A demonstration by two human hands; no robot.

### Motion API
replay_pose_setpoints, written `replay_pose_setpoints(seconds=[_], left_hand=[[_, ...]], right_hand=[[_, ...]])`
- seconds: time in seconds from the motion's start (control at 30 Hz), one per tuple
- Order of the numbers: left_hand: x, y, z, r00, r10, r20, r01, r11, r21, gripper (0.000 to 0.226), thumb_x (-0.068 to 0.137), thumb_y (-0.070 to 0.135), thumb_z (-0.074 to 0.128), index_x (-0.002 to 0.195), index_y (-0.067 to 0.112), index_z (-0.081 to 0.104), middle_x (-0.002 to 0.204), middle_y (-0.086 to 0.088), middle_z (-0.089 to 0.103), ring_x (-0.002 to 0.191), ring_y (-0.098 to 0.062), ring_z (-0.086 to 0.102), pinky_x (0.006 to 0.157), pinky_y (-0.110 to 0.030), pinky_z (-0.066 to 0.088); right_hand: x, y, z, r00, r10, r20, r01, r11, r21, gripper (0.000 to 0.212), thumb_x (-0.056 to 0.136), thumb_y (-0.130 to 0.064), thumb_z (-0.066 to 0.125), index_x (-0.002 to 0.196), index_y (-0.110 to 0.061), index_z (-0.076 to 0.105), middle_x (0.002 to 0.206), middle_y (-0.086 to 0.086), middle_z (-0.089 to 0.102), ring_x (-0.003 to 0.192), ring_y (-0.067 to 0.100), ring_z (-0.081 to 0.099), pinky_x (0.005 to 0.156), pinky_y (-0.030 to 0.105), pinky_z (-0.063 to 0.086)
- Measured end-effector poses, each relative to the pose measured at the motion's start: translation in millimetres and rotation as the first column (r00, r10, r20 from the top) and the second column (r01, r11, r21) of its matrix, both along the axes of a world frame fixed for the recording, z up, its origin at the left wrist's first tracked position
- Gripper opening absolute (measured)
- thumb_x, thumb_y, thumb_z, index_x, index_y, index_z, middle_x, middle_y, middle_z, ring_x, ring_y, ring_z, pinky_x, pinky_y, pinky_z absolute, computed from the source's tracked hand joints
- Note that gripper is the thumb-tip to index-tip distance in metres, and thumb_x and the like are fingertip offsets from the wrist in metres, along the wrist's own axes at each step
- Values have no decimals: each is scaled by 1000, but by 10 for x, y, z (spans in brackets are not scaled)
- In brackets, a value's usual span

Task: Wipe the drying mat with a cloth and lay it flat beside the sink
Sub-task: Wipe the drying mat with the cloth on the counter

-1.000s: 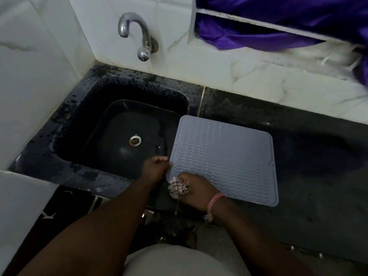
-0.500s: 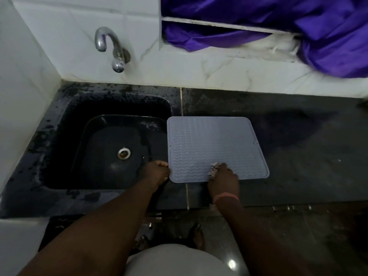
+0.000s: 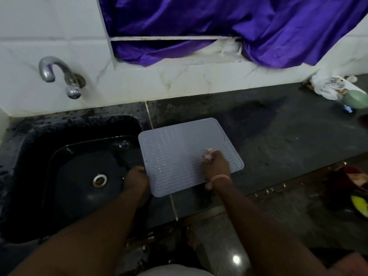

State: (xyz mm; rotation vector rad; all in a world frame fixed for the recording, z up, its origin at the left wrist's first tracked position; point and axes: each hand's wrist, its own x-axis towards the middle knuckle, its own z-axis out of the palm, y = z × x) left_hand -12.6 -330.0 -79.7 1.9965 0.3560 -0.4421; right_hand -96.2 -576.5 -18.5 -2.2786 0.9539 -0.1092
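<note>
Hands (image 3: 137,179) (image 3: 217,166) on drying mat (image 3: 179,156), cloth (image 3: 208,155) atop.

One grey drying mat (image 3: 179,156) is lying at the centre of the view, and one small bunched cloth (image 3: 208,155) is sitting on it toward 3 o'clock. Two hands are showing: the left hand (image 3: 136,179) at 9 o'clock of the mat, the right hand (image 3: 217,166) at 4 o'clock. One black sink (image 3: 35,156), one tap (image 3: 59,74) at 10 o'clock, and one purple curtain (image 3: 229,26) at 12 o'clock are showing.
</note>
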Motion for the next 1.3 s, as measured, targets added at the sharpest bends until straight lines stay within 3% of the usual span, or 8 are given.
replay_pose_setpoints(seconds=[0.17, 0.4, 0.53, 0.67, 0.8, 0.97, 1.17, 1.3], left_hand=[[139, -142, -31, 937, -330, 112, 300, 928, 218, 48, 84, -2, 61, 126, 19, 65, 127, 0, 62, 114, -23, 61, 89, -21, 48], [154, -59, -79, 892, -439, 104, 377, 852, 364, 54, 75, 14, 80, 124, 31, 66, 127, 1, 58, 111, -19, 61, 89, -28, 49], [274, 17, -58, 874, -477, 95, 413, 831, 372, 25, 88, 26, 69, 112, 36, 72, 112, 5, 71, 97, -14, 67, 84, -28, 53], [383, 29, 19, 855, -516, 43, 461, 797, 390, 37, 88, 8, 67, 118, 28, 71, 118, -1, 70, 104, -19, 66, 90, -33, 53], [484, -12, 44, 892, -442, 95, 396, 866, 306, 42, 88, 14, 69, 123, 34, 60, 130, -3, 59, 114, -19, 60, 85, -22, 49], [522, -165, 56, 861, -508, 10, 444, 763, 470, 83, 79, 23, 79, 150, 32, 37, 155, -7, 32, 137, -30, 41, 111, -45, 42], [644, -218, 78, 834, -537, -124, 500, 642, 582, 98, 76, 34, 79, 154, 40, 21, 165, -6, 13, 145, -36, 26, 115, -50, 34], [733, -243, 77, 835, -523, -173, 507, 607, 612, 108, 71, 40, 82, 154, 43, 13, 166, -9, 3, 147, -38, 20, 115, -54, 30]], right_hand=[[50, -1003, -68, 983, -154, -97, 137, 978, -158, 27, 95, -20, 54, 119, -6, 49, 117, 25, 66, 109, 43, 63, 91, 43, 48], [147, 554, -252, 936, 306, -173, -348, 875, -336, 31, 91, -21, 61, 120, -13, 56, 115, 12, 60, 102, 29, 60, 89, 44, 52], [235, 1236, -174, 796, 592, -124, -598, 802, -13, 43, 89, -25, 64, 128, -10, 51, 124, 14, 55, 111, 34, 54, 97, 46, 45], [585, 600, -159, 960, 274, 64, -279, 900, 336, 20, 88, -21, 68, 106, -20, 58, 103, -3, 67, 92, 16, 67, 88, 33, 57], [811, -523, -124, 998, 39, 43, -43, 995, 91, 25, 94, -21, 61, 118, -19, 53, 103, -3, 61, 94, 18, 65, 86, 36, 57], [991, -1317, -60, 979, -200, 40, 203, 972, -117, 41, 92, -20, 59, 128, -11, 42, 125, 22, 58, 112, 45, 60, 92, 53, 50], [1226, -816, -267, 975, 124, -182, -184, 912, -367, 32, 94, -14, 47, 126, -16, 46, 110, 13, 68, 100, 33, 66, 87, 48, 54], [1262, 74, -248, 903, 370, -218, -425, 839, -340, 28, 95, -12, 49, 122, -18, 48, 110, 11, 65, 102, 30, 64, 88, 44, 53]])
